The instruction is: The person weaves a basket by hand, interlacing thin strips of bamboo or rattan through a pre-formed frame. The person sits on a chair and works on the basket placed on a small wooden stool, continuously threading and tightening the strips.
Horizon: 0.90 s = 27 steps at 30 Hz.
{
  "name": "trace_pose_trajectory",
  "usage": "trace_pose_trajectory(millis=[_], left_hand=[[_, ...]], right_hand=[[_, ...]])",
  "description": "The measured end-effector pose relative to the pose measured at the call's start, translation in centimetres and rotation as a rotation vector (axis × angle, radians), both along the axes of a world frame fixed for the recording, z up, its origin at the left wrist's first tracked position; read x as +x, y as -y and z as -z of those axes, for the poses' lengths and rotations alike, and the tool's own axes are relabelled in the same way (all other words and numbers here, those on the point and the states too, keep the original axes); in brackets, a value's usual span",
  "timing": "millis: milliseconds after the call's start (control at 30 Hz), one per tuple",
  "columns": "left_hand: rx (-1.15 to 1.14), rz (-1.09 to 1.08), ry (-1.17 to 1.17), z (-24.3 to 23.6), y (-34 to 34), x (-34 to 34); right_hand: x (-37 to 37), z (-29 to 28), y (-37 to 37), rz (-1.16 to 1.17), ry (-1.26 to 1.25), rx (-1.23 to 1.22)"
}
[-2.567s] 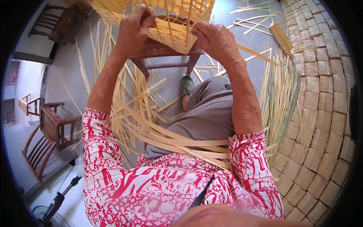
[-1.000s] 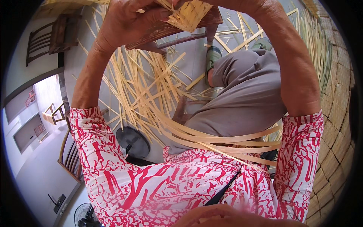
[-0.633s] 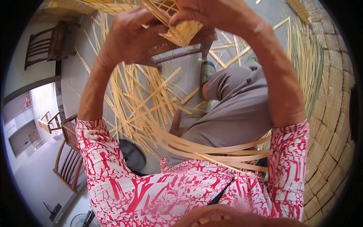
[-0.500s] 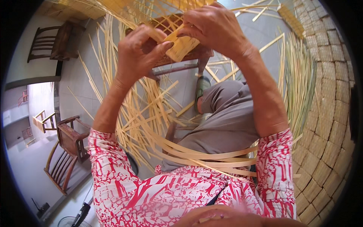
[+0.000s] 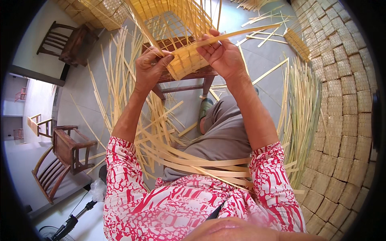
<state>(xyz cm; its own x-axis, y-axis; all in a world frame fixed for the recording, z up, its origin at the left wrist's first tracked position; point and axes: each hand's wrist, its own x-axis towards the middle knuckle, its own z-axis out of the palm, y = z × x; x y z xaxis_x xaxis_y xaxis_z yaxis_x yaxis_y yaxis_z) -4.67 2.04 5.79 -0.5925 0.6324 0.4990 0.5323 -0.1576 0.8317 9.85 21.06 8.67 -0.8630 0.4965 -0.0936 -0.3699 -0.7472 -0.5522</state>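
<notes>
A partly woven bamboo basket (image 5: 187, 66) rests tilted on a small wooden stool (image 5: 185, 78), with its upright strips standing loose at the top. My left hand (image 5: 151, 67) pinches the basket's near left corner, where a flat strip bends round. My right hand (image 5: 223, 58), palm turned partly up, has its fingers curled at a long flat bamboo strip (image 5: 253, 30). That strip runs along the basket's near wall, past the right hand and out to the right. The palm hides the wall's right end.
Loose bamboo strips (image 5: 157, 116) lie across the floor on the left and over my lap. A bundle of thin greenish strips (image 5: 303, 116) lies on the right, beside rows of stacked woven pieces (image 5: 341, 120). Wooden chairs (image 5: 66, 148) stand at the left.
My right hand has turned from a knuckles-up pinch to palm partly up, with the strip now stretched out to the right. More of the basket shows, and the whole view has shifted.
</notes>
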Motion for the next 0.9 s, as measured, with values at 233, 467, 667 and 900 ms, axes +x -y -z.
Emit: trace_pose_trajectory(millis=[233,467,667,900], left_hand=[[-0.05,0.016,-0.113,-1.1,-1.1,1.0],[0.009,0.066,-0.042,-0.8,-1.1,0.5],[-0.039,0.056,-0.064,-1.3,-0.9,0.6],[0.0,0.084,-0.014,-1.6,-0.9,1.0]], right_hand=[[-1.1,-2.4,1.1,-0.079,-0.007,0.935],[0.6,-1.9,1.0,0.052,0.111,0.994],[-0.6,-3.1,1.6,0.354,0.216,1.094],[0.2,-3.9,0.5,0.541,0.156,0.824]])
